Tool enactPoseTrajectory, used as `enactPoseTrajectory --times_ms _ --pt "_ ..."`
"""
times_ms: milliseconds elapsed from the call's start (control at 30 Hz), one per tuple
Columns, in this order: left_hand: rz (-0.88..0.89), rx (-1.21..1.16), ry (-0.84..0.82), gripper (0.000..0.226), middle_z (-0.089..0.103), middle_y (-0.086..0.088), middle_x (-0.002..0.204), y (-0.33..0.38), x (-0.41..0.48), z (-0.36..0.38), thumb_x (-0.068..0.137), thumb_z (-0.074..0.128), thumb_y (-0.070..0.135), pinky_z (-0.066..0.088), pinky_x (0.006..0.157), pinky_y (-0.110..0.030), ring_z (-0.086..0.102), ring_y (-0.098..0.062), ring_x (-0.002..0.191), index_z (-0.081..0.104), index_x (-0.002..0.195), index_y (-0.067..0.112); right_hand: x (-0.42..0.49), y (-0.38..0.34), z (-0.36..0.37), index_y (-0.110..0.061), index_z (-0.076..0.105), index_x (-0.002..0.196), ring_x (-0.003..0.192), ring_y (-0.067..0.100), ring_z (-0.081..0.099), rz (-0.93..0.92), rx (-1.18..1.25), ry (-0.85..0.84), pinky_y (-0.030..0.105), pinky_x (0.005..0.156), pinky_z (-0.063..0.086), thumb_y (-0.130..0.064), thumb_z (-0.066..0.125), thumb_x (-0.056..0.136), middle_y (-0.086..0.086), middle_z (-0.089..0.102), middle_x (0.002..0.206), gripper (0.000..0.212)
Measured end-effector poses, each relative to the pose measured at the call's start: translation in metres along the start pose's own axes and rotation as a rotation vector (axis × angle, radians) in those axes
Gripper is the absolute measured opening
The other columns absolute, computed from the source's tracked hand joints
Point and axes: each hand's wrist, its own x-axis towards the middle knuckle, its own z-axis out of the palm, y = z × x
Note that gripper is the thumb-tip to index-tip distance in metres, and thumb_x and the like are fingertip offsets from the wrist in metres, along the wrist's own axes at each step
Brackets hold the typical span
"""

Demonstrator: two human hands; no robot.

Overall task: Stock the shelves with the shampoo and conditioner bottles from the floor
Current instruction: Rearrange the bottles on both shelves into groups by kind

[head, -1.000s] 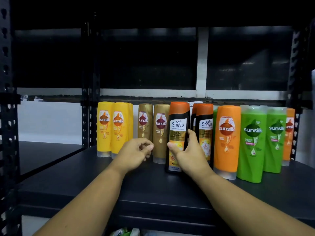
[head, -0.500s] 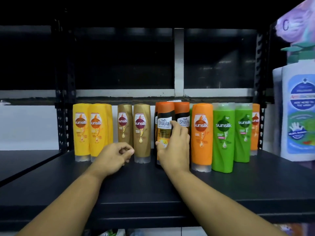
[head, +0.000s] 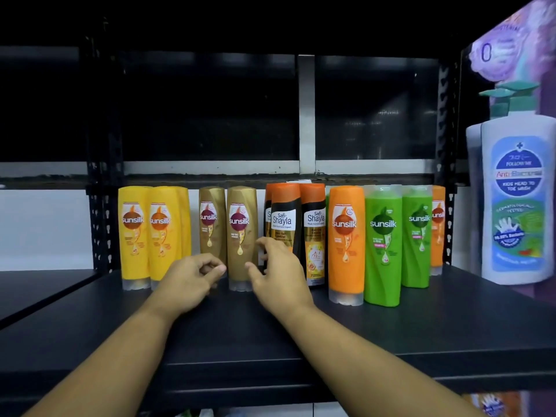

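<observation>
A row of bottles stands at the back of the black shelf [head: 391, 332]: yellow Sunsilk bottles [head: 134, 236], gold Sunsilk bottles [head: 240, 236], black-and-orange Safi Shayla bottles [head: 284, 215], an orange Sunsilk bottle [head: 346, 242] and green Sunsilk bottles [head: 383, 245]. My right hand [head: 279, 275] hovers just in front of the front Shayla bottle, fingers spread, gripping nothing. My left hand [head: 192, 278] is loosely curled and empty in front of the gold bottles.
Big white pump bottles [head: 517, 206] stand on the right end of the shelf. A black perforated upright [head: 99, 224] bounds the left side, with a lower dark shelf [head: 36, 287] beyond it. More packaging shows below the shelf edge.
My right hand has let go of the front Shayla bottle, which now stands in the row, and has drawn back with fingers spread. The view has shifted right. The left hand stays curled.
</observation>
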Motion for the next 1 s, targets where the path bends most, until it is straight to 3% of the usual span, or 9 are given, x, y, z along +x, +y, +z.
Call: enactPoseTrajectory --times_ms 200,400,533,633,800,900,1000 --pt "-0.009 -0.003 -0.008 0.013 0.073 -0.001 0.071 -0.002 0.000 0.000 0.098 0.067 0.024 0.061 0.075 -0.044 0.072 -0.023 0.073 0.073 0.087 0.024 0.001 0.003 -0.002 -0.023 0.049 0.140 0.125 0.012 0.053 0.047 -0.032 0.009 0.022 0.102 0.043 -0.029 0.067 0.095 -0.007 0.054 0.138 0.049" --pt "0.002 0.102 0.018 0.011 0.072 0.005 0.075 -0.005 0.001 0.001 0.097 0.068 0.026 0.056 0.077 -0.033 0.068 -0.009 0.077 0.072 0.087 0.028 0.001 0.000 0.009 -0.024 0.042 0.143 0.131 0.010 0.047 0.103 0.018 -0.091 0.019 0.103 0.035 -0.027 0.071 0.093 -0.008 0.053 0.138 0.058" --pt "0.005 0.229 -0.089 0.009 0.073 0.010 0.086 -0.002 -0.001 0.002 0.095 0.070 0.031 0.053 0.077 -0.027 0.065 -0.005 0.083 0.075 0.090 0.025 0.006 -0.002 0.023 -0.025 0.024 0.155 0.138 0.020 0.046 0.190 0.062 -0.190 0.036 0.112 0.042 -0.034 0.072 0.090 -0.005 0.048 0.149 0.081" --pt "-0.008 0.301 -0.179 0.015 0.074 0.011 0.095 -0.005 -0.002 0.000 0.093 0.070 0.038 0.054 0.086 -0.031 0.065 -0.005 0.091 0.076 0.098 0.026 0.013 -0.002 0.024 -0.015 0.005 0.161 0.142 0.025 0.042 0.243 0.050 -0.268 0.032 0.114 0.036 -0.032 0.067 0.096 0.006 0.043 0.155 0.092" --pt "-0.021 0.557 -0.423 0.044 0.066 0.005 0.131 -0.001 -0.003 -0.007 0.100 0.048 0.056 0.048 0.101 -0.035 0.059 -0.015 0.118 0.065 0.128 0.026 0.028 0.000 0.036 -0.017 0.022 0.155 0.133 0.029 0.051 0.330 0.094 -0.220 0.038 0.110 0.042 -0.022 0.063 0.097 0.008 0.055 0.142 0.070" --pt "-0.039 0.572 -0.518 0.056 0.053 0.008 0.149 -0.004 -0.003 -0.016 0.101 0.039 0.064 0.039 0.110 -0.036 0.050 -0.017 0.134 0.053 0.144 0.031 0.038 0.000 0.048 -0.016 0.037 0.134 0.124 0.032 0.057 0.376 0.045 -0.212 0.043 0.103 0.047 -0.021 0.064 0.096 0.010 0.059 0.132 0.047" --pt "-0.076 0.544 -0.552 0.066 0.037 0.012 0.161 -0.014 -0.005 -0.027 0.097 0.038 0.070 0.029 0.120 -0.037 0.036 -0.016 0.147 0.041 0.153 0.035 0.048 0.000 0.054 -0.015 0.041 0.127 0.121 0.032 0.057 0.397 -0.006 -0.265 0.042 0.099 0.049 -0.026 0.068 0.094 0.011 0.059 0.129 0.044"
